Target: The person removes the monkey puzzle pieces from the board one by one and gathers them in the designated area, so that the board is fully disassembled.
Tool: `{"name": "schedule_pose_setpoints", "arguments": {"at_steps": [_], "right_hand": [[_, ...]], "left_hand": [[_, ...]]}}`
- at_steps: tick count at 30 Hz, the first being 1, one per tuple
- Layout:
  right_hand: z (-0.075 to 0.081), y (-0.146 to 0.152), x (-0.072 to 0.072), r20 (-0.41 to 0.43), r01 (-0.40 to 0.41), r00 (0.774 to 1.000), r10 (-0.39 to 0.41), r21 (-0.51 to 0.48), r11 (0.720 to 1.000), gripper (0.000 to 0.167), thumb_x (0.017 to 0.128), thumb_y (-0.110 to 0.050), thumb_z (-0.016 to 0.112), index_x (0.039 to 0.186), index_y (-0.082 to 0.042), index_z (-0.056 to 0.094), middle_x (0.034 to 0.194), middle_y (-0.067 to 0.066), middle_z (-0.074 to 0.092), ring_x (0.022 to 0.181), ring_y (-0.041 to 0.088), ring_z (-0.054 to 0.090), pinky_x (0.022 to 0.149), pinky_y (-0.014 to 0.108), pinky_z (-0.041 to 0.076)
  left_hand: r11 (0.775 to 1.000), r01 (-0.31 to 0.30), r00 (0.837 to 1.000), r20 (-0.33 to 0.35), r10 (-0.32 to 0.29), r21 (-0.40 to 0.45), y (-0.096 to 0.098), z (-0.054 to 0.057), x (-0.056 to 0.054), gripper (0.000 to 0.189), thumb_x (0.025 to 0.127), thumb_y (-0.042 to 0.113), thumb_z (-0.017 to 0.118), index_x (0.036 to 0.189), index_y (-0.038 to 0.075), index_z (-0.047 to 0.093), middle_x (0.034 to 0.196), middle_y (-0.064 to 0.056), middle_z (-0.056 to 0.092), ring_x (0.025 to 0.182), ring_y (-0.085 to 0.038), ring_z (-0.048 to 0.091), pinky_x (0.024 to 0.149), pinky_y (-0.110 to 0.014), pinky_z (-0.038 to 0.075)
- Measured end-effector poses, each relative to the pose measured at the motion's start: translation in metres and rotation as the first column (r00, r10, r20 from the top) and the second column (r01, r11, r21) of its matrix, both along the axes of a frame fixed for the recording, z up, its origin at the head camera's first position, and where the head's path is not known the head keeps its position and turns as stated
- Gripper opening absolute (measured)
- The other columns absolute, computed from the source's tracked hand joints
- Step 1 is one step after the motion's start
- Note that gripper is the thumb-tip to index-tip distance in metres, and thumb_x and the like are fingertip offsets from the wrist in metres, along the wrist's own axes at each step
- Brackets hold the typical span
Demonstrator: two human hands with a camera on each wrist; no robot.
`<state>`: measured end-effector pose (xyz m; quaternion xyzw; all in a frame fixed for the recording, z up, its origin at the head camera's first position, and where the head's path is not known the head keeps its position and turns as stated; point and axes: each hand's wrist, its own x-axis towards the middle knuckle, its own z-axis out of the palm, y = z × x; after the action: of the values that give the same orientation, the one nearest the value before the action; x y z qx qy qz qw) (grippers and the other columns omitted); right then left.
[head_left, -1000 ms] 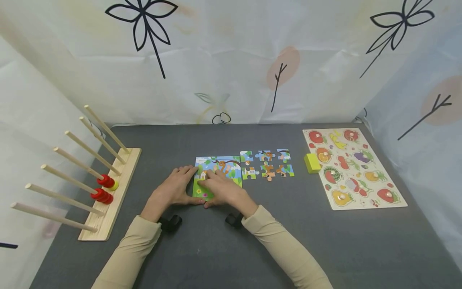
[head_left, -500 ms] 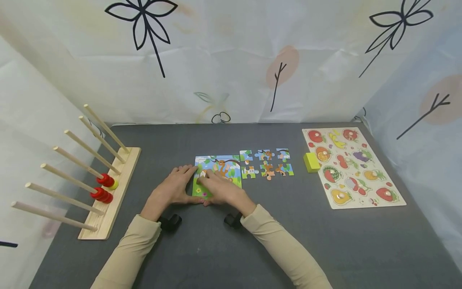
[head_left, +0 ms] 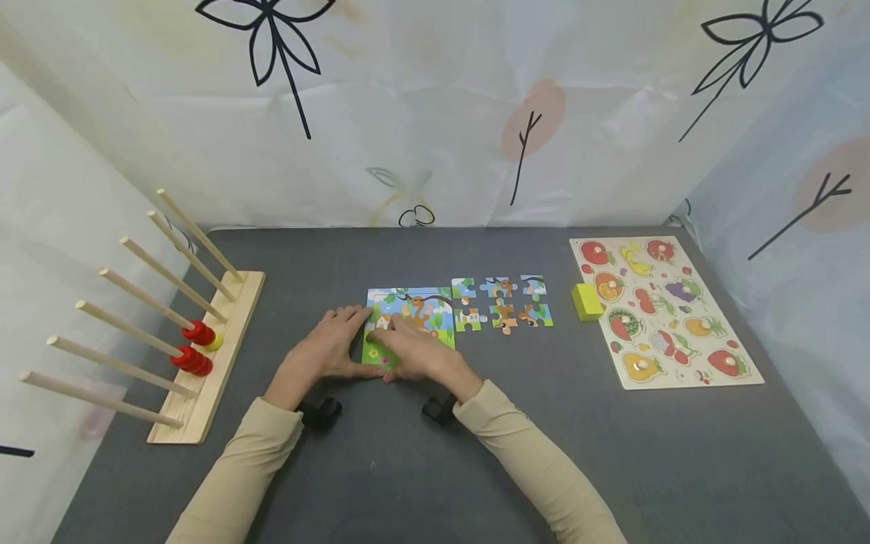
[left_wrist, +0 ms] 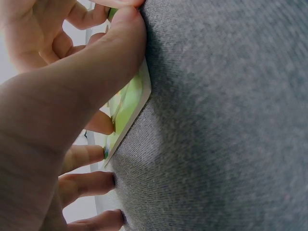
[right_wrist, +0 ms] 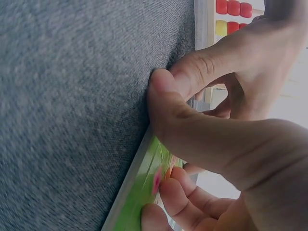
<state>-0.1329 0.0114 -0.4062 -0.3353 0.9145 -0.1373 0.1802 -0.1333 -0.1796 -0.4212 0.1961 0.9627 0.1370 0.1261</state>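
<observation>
A jigsaw puzzle in a thin tray (head_left: pixel 377 353), with a green meadow and a squirrel-like animal, lies flat on the grey table. My left hand (head_left: pixel 328 345) spreads along its left side, thumb at the near edge and fingers touching the left edge. The right hand (head_left: pixel 421 351) lies over the lower right part, thumb at the near edge (right_wrist: pixel 130 185) and its fingers (right_wrist: pixel 175 197) bent onto the picture. Both thumbs meet at the near edge, the left thumb (left_wrist: pixel 96 67) touching the right one. What lies under the right palm is hidden.
Several loose jigsaw pieces (head_left: pixel 504 316) lie right of the puzzle. Farther right, a yellow block (head_left: pixel 587 302) touches a wooden fruit puzzle board (head_left: pixel 680 321). At left stands a wooden peg rack (head_left: pixel 220 363) with upright rods, red beads (head_left: pixel 192 361) and a yellow bead (head_left: pixel 214 342).
Both hands stay in place on the puzzle. The whole view has shifted up slightly, as the head camera tilts.
</observation>
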Motion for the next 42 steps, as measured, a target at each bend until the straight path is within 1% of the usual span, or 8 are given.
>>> {"name": "schedule_pose_setpoints", "arguments": {"at_steps": [8,16,23,29,33,37,39,42], "right_hand": [[0.002,0.0,-0.002,-0.003,0.007,1.0,-0.007,-0.001,1.0,0.073,0.083,-0.034,0.086,0.147,-0.018,0.055,0.125,0.007,0.055,0.102,0.015,0.053,0.067,0.022,0.044],[0.003,-0.001,-0.002,-0.009,0.003,1.0,-0.003,0.006,1.0,0.072,0.083,-0.035,0.085,0.147,-0.019,0.055,0.125,0.006,0.055,0.101,0.014,0.051,0.068,0.023,0.043],[0.003,-0.001,0.0,-0.009,0.027,1.0,-0.027,-0.001,1.0,0.071,0.083,-0.035,0.086,0.145,-0.021,0.055,0.121,0.006,0.055,0.097,0.014,0.051,0.069,0.026,0.045],[0.004,-0.001,0.003,-0.04,0.02,0.999,-0.019,0.018,1.0,0.075,0.083,-0.035,0.086,0.149,-0.02,0.054,0.122,0.006,0.057,0.096,0.014,0.051,0.069,0.024,0.045],[0.005,-0.002,0.004,-0.061,0.027,0.998,-0.024,0.051,0.998,0.075,0.083,-0.038,0.085,0.149,-0.022,0.054,0.125,0.005,0.058,0.1,0.015,0.052,0.077,0.026,0.05],[0.006,-0.003,0.006,-0.085,0.05,0.995,-0.042,0.085,0.995,0.073,0.082,-0.041,0.084,0.148,-0.027,0.056,0.13,0.005,0.058,0.112,0.02,0.056,0.088,0.034,0.056],[0.007,-0.003,0.008,-0.097,0.055,0.994,-0.046,0.093,0.994,0.073,0.082,-0.042,0.084,0.147,-0.028,0.056,0.13,0.006,0.058,0.114,0.022,0.056,0.089,0.036,0.057],[0.008,-0.003,0.008,-0.124,0.05,0.992,-0.038,0.101,0.994,0.072,0.081,-0.041,0.085,0.146,-0.029,0.057,0.128,0.005,0.06,0.11,0.021,0.056,0.086,0.034,0.057]], "left_hand": [[1.0,0.008,1.0,-0.016,-0.008,0.0,0.0,0.001,-0.002,0.111,0.074,0.057,0.087,0.156,0.0,0.038,0.156,-0.029,0.042,0.141,-0.055,0.04,0.113,-0.066,0.04],[1.0,0.006,1.0,-0.012,-0.006,0.0,0.0,0.002,-0.002,0.111,0.075,0.056,0.087,0.156,0.0,0.037,0.157,-0.029,0.041,0.142,-0.056,0.039,0.113,-0.067,0.039],[1.0,0.007,1.0,-0.016,-0.007,-0.004,0.0,0.003,-0.001,0.11,0.075,0.055,0.087,0.156,-0.001,0.037,0.156,-0.029,0.042,0.141,-0.056,0.04,0.112,-0.067,0.04],[1.0,0.008,1.0,-0.02,-0.008,-0.001,0.0,0.002,0.0,0.109,0.074,0.054,0.088,0.155,-0.001,0.039,0.155,-0.029,0.043,0.14,-0.056,0.042,0.111,-0.067,0.041],[1.0,0.007,1.0,-0.022,-0.007,0.0,0.001,0.002,0.0,0.109,0.074,0.054,0.088,0.154,-0.001,0.039,0.155,-0.029,0.043,0.139,-0.056,0.042,0.111,-0.067,0.041],[1.0,0.006,1.0,-0.019,-0.006,0.0,0.001,0.003,0.0,0.108,0.074,0.054,0.088,0.154,-0.001,0.039,0.155,-0.029,0.043,0.139,-0.056,0.042,0.111,-0.067,0.041],[1.0,0.007,1.0,-0.02,-0.008,-0.001,0.001,0.003,0.0,0.109,0.074,0.054,0.088,0.155,-0.001,0.039,0.155,-0.029,0.043,0.139,-0.056,0.042,0.111,-0.067,0.041],[1.0,0.009,1.0,-0.02,-0.009,-0.001,0.001,0.003,0.0,0.109,0.074,0.056,0.087,0.155,-0.001,0.039,0.155,-0.029,0.043,0.139,-0.056,0.042,0.111,-0.067,0.041]]}}
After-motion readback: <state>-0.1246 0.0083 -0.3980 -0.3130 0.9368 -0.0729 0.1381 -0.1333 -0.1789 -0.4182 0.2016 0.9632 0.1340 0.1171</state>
